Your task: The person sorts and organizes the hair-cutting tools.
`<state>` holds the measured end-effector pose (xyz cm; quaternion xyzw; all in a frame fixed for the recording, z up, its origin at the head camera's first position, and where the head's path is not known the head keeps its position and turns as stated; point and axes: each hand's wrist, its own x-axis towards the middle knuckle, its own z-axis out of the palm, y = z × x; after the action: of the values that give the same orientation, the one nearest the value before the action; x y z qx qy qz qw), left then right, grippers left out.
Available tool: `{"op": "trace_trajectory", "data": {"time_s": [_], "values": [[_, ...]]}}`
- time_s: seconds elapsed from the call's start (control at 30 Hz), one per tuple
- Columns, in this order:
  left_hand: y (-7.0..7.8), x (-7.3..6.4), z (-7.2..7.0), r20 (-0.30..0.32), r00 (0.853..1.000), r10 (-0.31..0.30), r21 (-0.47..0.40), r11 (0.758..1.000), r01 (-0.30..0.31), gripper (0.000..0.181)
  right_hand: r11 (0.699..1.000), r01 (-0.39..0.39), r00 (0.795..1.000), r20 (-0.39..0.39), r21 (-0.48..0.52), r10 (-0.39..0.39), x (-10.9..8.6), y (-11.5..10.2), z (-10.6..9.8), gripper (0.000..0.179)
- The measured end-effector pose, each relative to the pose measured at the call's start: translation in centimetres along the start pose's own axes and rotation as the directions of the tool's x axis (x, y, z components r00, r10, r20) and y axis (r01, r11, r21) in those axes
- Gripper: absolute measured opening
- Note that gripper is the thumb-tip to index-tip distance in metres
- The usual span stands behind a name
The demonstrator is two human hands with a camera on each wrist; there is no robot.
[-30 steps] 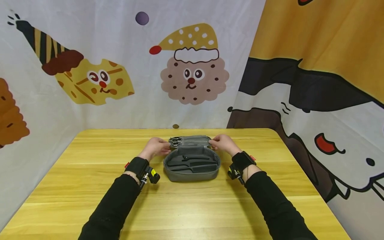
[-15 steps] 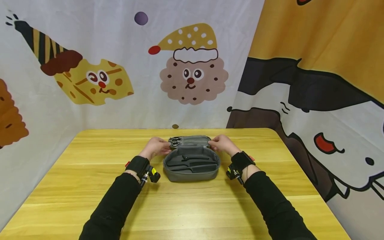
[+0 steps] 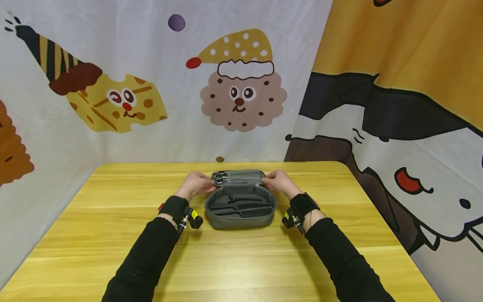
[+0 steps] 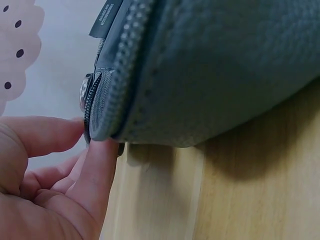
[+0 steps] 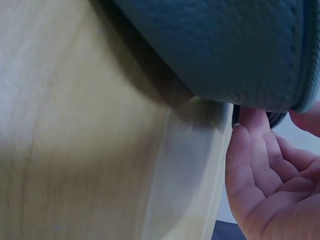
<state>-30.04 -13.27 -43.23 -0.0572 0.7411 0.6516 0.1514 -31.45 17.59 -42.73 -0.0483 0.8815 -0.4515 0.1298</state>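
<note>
A grey zip case (image 3: 241, 222) stands unzipped on the table, its lid (image 3: 245, 176) folded back on the far side. Silver scissors (image 3: 220, 178) sit at the left of the lid. Inside the case lie a dark comb (image 3: 253, 210) with a handle and another slim dark tool (image 3: 247, 199). My left hand (image 3: 196, 184) pinches the lid's left edge; the left wrist view shows thumb and fingers at the zip (image 4: 90, 105). At the lid's right edge my right hand (image 3: 281, 182) pinches too, its fingers (image 5: 257, 150) reaching under the edge in the right wrist view.
The wooden table (image 3: 241, 264) carries the case near its far edge. Behind it hangs a cartoon-printed curtain (image 3: 151, 147), which continues down the right side. Both wrists wear black straps with small cameras, the left camera (image 3: 195, 220) close beside the case.
</note>
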Motion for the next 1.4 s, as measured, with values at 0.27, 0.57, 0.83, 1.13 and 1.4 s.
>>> {"op": "trace_trajectory", "data": {"time_s": [0.27,0.57,0.83,1.13,1.4], "values": [[0.0,0.2,0.1,-0.02,0.999,0.026,-0.016,1.0,-0.026,0.048,0.993,-0.036,0.998,-0.046,0.115,0.042,0.1,-0.2,0.4,0.028],[-0.2,0.3,0.6,-0.066,0.996,0.056,-0.05,0.997,-0.06,0.049,0.978,-0.022,0.991,-0.124,0.208,0.048,0.1,-0.5,0.9,0.041],[0.3,0.0,0.8,-0.133,0.983,0.124,-0.089,0.987,-0.137,0.039,0.95,0.088,0.977,-0.21,0.301,-0.025,0.4,-0.5,0.7,0.022],[0.5,-0.6,0.7,-0.168,0.967,0.189,-0.017,0.981,-0.195,0.024,0.959,0.125,0.972,-0.224,0.255,-0.067,-0.1,-0.4,0.2,0.017],[0.6,-1.2,0.6,-0.175,0.947,0.269,0.072,0.963,-0.261,0.017,0.944,0.266,0.944,-0.253,0.195,-0.213,-0.5,-0.1,-0.2,0.02]]}}
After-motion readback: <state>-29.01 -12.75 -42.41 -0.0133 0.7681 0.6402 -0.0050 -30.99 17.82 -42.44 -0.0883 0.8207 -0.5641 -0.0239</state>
